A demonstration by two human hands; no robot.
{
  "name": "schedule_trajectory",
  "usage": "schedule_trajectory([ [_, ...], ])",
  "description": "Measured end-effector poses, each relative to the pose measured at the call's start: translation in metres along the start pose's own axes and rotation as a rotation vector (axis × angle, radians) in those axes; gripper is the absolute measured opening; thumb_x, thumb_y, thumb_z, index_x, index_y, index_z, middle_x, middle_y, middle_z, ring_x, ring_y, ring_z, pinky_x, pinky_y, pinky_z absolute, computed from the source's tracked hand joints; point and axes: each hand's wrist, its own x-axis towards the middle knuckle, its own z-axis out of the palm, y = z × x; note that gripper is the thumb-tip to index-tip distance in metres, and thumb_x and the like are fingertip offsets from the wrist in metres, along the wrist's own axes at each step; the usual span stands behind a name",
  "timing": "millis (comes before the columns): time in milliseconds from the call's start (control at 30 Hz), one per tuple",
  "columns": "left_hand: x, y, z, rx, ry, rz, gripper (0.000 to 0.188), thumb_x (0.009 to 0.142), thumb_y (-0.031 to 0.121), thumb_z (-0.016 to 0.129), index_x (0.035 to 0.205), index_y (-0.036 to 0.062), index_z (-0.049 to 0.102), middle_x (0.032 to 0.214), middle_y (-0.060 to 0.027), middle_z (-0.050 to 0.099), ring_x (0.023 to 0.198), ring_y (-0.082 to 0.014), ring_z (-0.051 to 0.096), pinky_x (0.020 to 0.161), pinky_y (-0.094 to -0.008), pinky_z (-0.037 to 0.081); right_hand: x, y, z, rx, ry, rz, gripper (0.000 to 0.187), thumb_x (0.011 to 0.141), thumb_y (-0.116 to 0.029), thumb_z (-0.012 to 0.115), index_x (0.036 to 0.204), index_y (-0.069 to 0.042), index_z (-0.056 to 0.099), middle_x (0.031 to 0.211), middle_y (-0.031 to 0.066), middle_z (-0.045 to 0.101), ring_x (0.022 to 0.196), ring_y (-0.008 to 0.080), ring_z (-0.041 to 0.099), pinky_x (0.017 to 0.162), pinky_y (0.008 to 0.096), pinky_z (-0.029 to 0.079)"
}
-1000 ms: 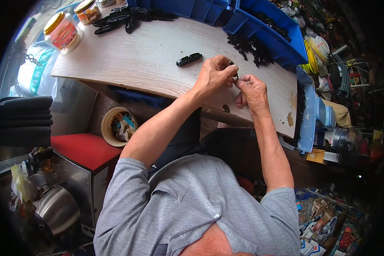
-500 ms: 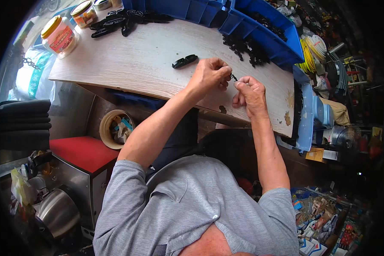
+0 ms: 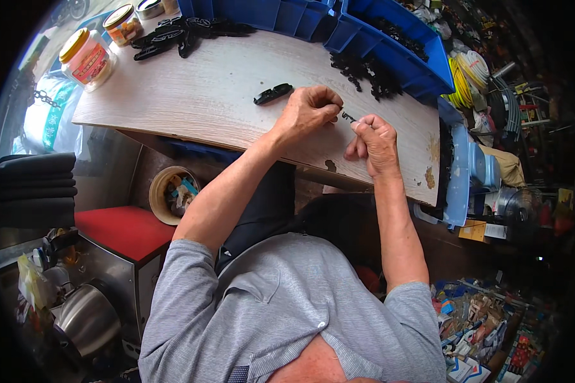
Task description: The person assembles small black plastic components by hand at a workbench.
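Over the table, my right hand (image 3: 375,137) pinches a small black toothed part (image 3: 348,117) between thumb and fingertips. The part sticks out toward my left hand (image 3: 310,110), whose fingers are pressed together right by its far end. What those left fingers hold, if anything, is hidden. Just left of that hand, a longer black plastic piece (image 3: 273,94) lies on the pale wooden tabletop (image 3: 191,89). Beyond my right hand, a heap of small black parts (image 3: 370,75) is spread on the table before a blue bin.
Larger black pieces (image 3: 185,33) are piled at the far left, beside a yellow-lidded jar (image 3: 86,60). Blue bins (image 3: 441,80) line the back and right. Below the table's near edge stand a round bucket (image 3: 156,198) and a red-topped cabinet (image 3: 124,231).
My hands have drawn slightly apart, so more of the small black part shows between them. The view has shifted a little; the longer black piece stays on the table.
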Motion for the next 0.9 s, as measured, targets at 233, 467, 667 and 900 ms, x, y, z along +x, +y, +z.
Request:
schedule_trajectory([
  [233,0.000,0.002,0.015,0.440,0.243,0.223,0.029,0.091,0.026,0.068,0.106,0.0012,0.069,0.084,-0.0055,0.068,0.068,-0.0110,0.060,0.066,-0.0249,0.050,0.000,0.007,0.001,-0.013,-0.002,-0.040,0.012,0.088,-0.013,0.069,0.086,-0.005,0.061,0.052,0.0012,0.051,0.041,0.0141,0.053,0.043,0.0291,0.048],
  [467,-0.006,0.012,0.006,-0.151,-0.054,-0.241,0.015,0.091,0.015,0.066,0.095,0.0005,0.067,0.085,-0.0050,0.066,0.068,-0.0097,0.060,0.060,-0.0234,0.052,-0.006,0.001,0.010,0.013,0.019,-0.042,0.015,0.085,-0.012,0.074,0.090,-0.004,0.062,0.056,-0.0007,0.054,0.043,0.0086,0.050,0.043,0.0239,0.041],
  [667,-0.015,0.010,0.012,-0.316,0.037,-0.240,0.010,0.090,0.010,0.066,0.096,0.0014,0.065,0.084,-0.0036,0.065,0.070,-0.0110,0.063,0.062,-0.0251,0.056,-0.008,-0.001,0.013,-0.002,0.029,-0.065,0.023,0.084,-0.012,0.076,0.102,-0.002,0.064,0.059,-0.0002,0.058,0.043,0.0083,0.050,0.044,0.0232,0.041],
  [900,-0.020,0.009,0.016,-0.300,0.035,-0.213,0.009,0.090,0.009,0.066,0.094,0.0012,0.064,0.083,-0.0054,0.066,0.068,-0.0114,0.063,0.060,-0.0257,0.054,-0.006,0.005,0.010,0.006,0.025,-0.083,0.021,0.086,-0.011,0.075,0.102,-0.004,0.063,0.055,0.0005,0.054,0.042,0.0114,0.050,0.043,0.0271,0.045],
])
